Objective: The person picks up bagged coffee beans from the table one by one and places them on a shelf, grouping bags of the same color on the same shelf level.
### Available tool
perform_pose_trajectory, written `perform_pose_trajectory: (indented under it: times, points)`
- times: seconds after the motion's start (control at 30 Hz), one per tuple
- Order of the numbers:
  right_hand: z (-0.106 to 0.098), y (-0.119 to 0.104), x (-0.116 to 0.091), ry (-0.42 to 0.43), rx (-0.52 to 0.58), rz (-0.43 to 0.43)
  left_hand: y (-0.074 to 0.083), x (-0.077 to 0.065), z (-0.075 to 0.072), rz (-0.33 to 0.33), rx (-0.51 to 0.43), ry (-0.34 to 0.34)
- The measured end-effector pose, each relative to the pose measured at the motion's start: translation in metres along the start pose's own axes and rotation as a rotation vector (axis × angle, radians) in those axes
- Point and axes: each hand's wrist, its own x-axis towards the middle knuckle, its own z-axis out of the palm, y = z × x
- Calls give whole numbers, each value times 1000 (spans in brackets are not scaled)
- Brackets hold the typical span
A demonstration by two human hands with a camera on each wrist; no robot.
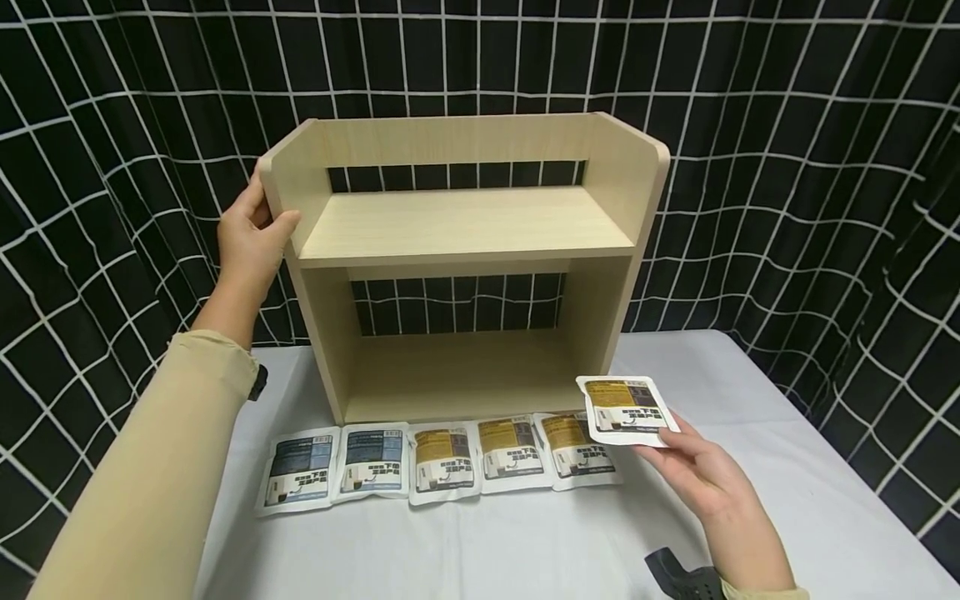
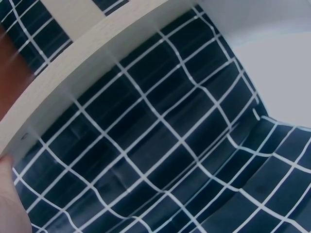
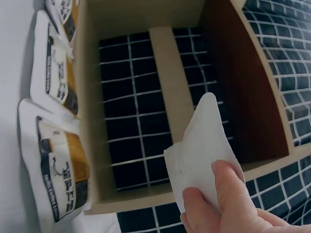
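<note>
Left hand (image 1: 255, 237) grips one shelf (image 1: 465, 223) mid-frame, right hand (image 1: 708, 479) pinches one pouch (image 1: 626, 407) lower right, plus two blue packs (image 1: 302, 468), three brown packs (image 1: 444, 460) bottom-middle.

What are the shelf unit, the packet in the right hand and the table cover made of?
Shelf unit: pale, matte wood-look board; faint grain streaks, but solid wood or laminate is unclear.
Packet in the right hand: probably plastic or laminated film, low sheen; flat pale rim and plain whitish back suggest a sealed pouch.
Table cover: likely white fabric, matte; faint creases.

White-edged packet (image 1: 624, 410), black backdrop (image 1: 540, 58) gridded white
</note>
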Motion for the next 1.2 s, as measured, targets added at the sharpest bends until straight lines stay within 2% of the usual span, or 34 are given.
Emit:
perform_pose_trajectory:
  times: [0.27, 0.53, 0.67, 0.93, 1.2]
  points:
    - [20, 1, -2, 4, -27, -33, 2, 0, 0, -2, 18, 4]
    - [28, -9, -8, -125, 87, -19, 0, 1, 3, 15, -4, -9]
    - [38, -11, -9, -175, 82, -19, -2, 1, 2, 18, 14, 2]
    - [52, -10, -9, -302, 62, -18, -2, -1, 1, -15, 11, -4]
    - [68, -9, -11, -385, 115, 8, -1, 0, 0, -18, 7, -4]
